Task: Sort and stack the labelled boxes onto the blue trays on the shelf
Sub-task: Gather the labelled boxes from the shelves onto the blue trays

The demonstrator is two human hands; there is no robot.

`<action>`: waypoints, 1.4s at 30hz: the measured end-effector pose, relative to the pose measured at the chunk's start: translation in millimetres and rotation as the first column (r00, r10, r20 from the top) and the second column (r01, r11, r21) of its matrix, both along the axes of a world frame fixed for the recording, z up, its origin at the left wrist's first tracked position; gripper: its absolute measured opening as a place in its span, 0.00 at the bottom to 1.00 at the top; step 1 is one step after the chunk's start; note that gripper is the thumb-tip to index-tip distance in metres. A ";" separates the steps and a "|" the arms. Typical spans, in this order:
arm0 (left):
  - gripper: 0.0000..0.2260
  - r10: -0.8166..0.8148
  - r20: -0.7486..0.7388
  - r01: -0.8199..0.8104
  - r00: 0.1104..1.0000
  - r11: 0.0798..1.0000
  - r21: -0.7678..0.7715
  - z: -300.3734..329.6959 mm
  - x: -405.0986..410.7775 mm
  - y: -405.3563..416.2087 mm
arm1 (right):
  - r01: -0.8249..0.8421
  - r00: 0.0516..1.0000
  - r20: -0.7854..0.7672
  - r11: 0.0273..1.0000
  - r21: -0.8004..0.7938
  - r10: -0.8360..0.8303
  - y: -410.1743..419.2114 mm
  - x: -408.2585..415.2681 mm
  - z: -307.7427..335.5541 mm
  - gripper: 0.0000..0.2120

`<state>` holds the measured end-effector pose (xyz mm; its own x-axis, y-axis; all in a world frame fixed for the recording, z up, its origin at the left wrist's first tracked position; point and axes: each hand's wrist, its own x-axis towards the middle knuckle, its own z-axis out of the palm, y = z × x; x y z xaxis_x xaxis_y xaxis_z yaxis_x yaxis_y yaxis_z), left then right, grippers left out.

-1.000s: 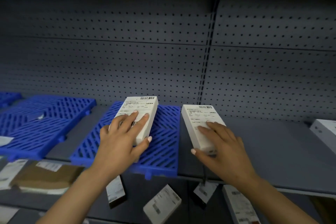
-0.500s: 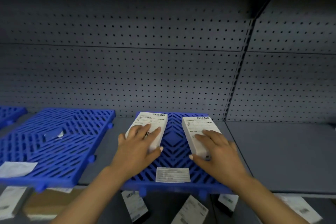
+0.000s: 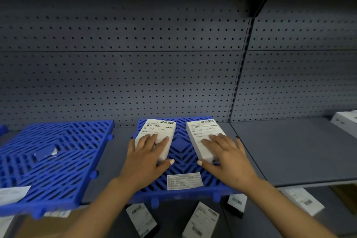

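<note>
Two white labelled boxes lie side by side on the middle blue tray (image 3: 181, 152), long sides pointing to the back wall. My left hand (image 3: 146, 158) lies over the left box (image 3: 158, 127), fingers on its top, thumb and little finger down its two sides. In the same way my right hand (image 3: 228, 156) grips the right box (image 3: 202, 127). A paper label (image 3: 184, 180) sticks to the tray's front edge between my wrists. The near ends of both boxes are hidden under my hands.
A second blue tray (image 3: 58, 150) sits to the left with a torn sticker and a white label (image 3: 13, 194). Bare grey shelf extends right to a white box (image 3: 345, 121). Several labelled boxes (image 3: 201, 222) and a cardboard parcel (image 3: 48, 226) lie on the lower shelf. Pegboard wall behind.
The right box moved left from the bare shelf onto the middle tray. Both boxes now sit next to each other further back on it, and my view has shifted left.
</note>
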<state>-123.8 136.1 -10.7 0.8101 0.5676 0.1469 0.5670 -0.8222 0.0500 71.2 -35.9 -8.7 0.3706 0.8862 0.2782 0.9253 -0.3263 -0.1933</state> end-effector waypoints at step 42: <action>0.32 -0.649 0.307 0.697 0.696 0.714 -0.072 29.7 431.9 -411.2 | 0.541 0.836 0.009 0.827 0.152 -0.549 -477.0 269.6 37.1 0.27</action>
